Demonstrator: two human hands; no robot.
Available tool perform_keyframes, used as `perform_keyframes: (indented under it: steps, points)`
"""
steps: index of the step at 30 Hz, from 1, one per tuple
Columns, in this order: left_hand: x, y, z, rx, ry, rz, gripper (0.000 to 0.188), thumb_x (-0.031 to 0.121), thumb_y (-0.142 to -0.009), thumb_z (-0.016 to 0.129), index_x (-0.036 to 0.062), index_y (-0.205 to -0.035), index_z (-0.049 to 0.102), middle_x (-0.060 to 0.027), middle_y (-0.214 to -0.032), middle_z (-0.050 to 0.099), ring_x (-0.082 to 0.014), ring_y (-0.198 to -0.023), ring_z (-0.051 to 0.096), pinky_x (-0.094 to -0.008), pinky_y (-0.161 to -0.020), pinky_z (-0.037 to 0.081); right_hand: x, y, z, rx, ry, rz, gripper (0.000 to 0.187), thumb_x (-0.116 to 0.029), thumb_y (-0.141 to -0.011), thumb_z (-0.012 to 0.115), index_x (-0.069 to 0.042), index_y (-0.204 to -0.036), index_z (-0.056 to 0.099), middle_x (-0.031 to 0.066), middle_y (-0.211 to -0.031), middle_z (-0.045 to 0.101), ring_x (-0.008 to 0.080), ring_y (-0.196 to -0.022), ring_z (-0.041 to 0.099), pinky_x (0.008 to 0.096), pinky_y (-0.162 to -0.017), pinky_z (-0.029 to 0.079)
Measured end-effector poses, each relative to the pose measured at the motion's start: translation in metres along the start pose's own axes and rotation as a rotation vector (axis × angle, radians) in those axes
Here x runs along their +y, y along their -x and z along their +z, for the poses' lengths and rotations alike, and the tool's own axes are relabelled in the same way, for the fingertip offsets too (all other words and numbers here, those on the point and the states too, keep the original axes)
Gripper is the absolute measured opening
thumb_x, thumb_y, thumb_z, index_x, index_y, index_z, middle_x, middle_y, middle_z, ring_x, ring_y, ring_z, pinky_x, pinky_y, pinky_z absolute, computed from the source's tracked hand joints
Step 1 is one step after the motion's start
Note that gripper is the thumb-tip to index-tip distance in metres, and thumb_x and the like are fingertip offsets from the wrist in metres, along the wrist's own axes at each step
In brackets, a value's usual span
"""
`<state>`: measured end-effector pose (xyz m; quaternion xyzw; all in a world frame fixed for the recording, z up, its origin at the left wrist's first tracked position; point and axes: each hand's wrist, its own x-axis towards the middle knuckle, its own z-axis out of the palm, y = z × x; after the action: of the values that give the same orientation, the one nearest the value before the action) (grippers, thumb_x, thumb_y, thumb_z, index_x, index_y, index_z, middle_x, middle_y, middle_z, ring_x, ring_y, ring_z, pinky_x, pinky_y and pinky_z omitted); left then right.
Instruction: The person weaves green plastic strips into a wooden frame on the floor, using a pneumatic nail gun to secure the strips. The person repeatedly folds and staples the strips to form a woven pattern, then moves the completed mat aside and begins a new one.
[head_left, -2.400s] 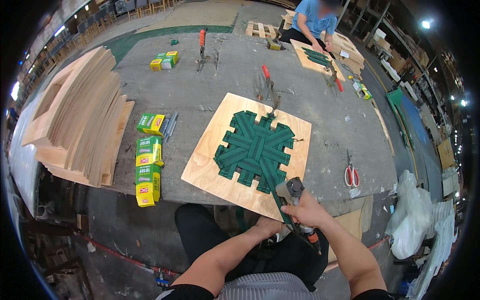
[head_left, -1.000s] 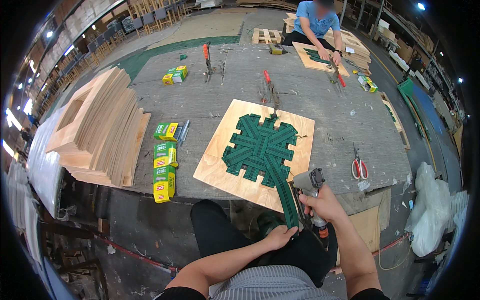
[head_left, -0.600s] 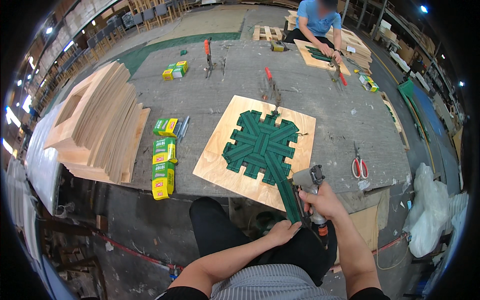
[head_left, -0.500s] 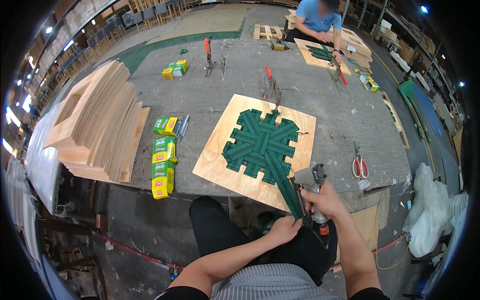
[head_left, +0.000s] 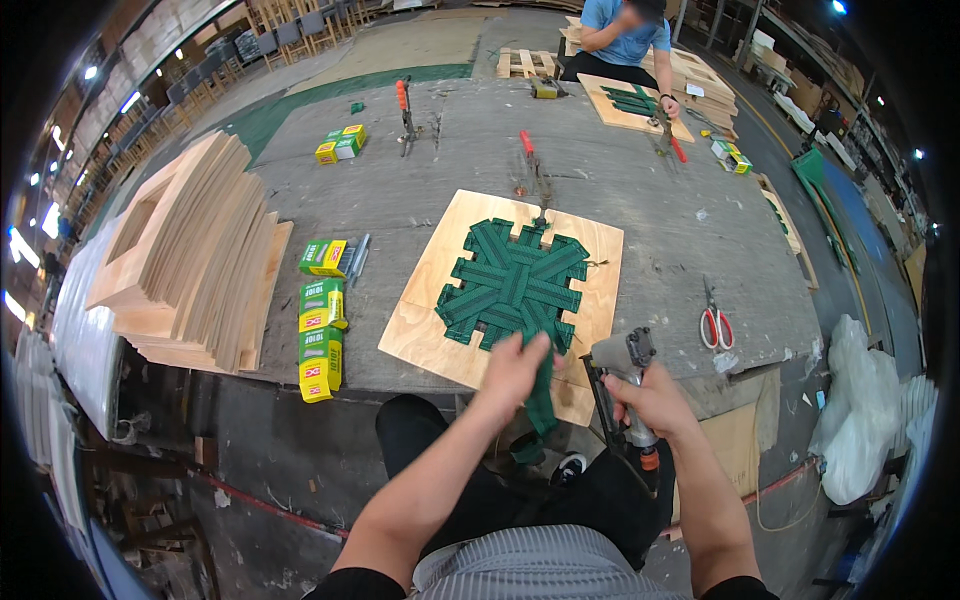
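Observation:
On the bench in front of me lies a square plywood panel (head_left: 592,270) with green webbing straps (head_left: 515,285) crossing over its middle. My left hand (head_left: 512,378), slightly smeared by motion, is closed on a green webbing strap (head_left: 541,405) at the panel's near side. The tail of that strap hangs past the panel's edge. In my right hand (head_left: 652,402) is a pneumatic staple gun (head_left: 622,352), its handle gripped and its body beside the panel's near right corner. A clamp with a red handle (head_left: 527,145) stands at the panel's far edge.
Left of the panel are green-and-yellow staple boxes (head_left: 321,303), staple strips (head_left: 358,257) and a stack of wooden frames (head_left: 185,260). Red-handled scissors (head_left: 714,326) lie to the right. Across the bench a co-worker (head_left: 625,45) sits at another panel (head_left: 600,95). Another clamp (head_left: 404,105) stands far left.
My left hand has moved up and left from beside the staple gun to the panel's near edge. The strap's tail now hangs more steeply, away from the gun. The co-worker has raised one hand.

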<state>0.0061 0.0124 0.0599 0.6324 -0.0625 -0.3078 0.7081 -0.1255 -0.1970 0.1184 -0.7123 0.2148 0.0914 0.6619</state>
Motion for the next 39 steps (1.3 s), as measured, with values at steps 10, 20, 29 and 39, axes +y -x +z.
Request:
perform_keyframes:
  steps: [10, 20, 29, 39]
  points:
    - [0.010, -0.089, -0.024, -0.031, -0.022, -0.206, 0.033, 0.026, -0.108, 0.059, -0.0041, -0.118, 0.069, -0.0111, -0.105, 0.077, -0.0191, -0.093, 0.073, -0.0357, -0.084, 0.060, -0.020, -0.040, 0.023, -0.033, 0.177, 0.097, 0.039, -0.022, -0.099, 0.074, 0.000, -0.125, 0.057, 0.0056, -0.093, 0.067, 0.0117, -0.057, 0.062, 0.0290, -0.047, 0.047]
    - [0.004, -0.088, -0.026, -0.021, -0.091, -0.183, 0.033, 0.026, -0.108, 0.058, -0.0039, -0.117, 0.070, -0.0091, -0.104, 0.078, -0.0178, -0.090, 0.073, -0.0344, -0.080, 0.060, -0.005, -0.048, 0.030, -0.007, 0.260, 0.109, 0.043, -0.016, -0.096, 0.075, 0.001, -0.128, 0.052, 0.0052, -0.086, 0.065, 0.0117, -0.054, 0.059, 0.0316, -0.048, 0.048]
    - [0.004, -0.091, -0.032, -0.032, -0.095, -0.178, 0.033, 0.028, -0.107, 0.060, -0.0030, -0.112, 0.071, -0.0080, -0.101, 0.078, -0.0167, -0.082, 0.072, -0.0342, -0.075, 0.059, -0.020, -0.042, 0.044, -0.058, 0.286, 0.087, 0.043, -0.014, -0.095, 0.075, 0.000, -0.127, 0.051, 0.0051, -0.084, 0.064, 0.0122, -0.055, 0.059, 0.0326, -0.052, 0.048]
    - [0.009, -0.089, -0.030, -0.019, -0.101, -0.195, 0.029, 0.028, -0.106, 0.060, 0.0025, -0.113, 0.072, -0.0050, -0.099, 0.078, -0.0151, -0.074, 0.069, -0.0370, -0.059, 0.055, -0.019, -0.042, 0.052, -0.069, 0.307, 0.102, 0.052, -0.015, -0.095, 0.076, 0.000, -0.136, 0.048, 0.0059, -0.086, 0.065, 0.0117, -0.055, 0.058, 0.0322, -0.052, 0.049]
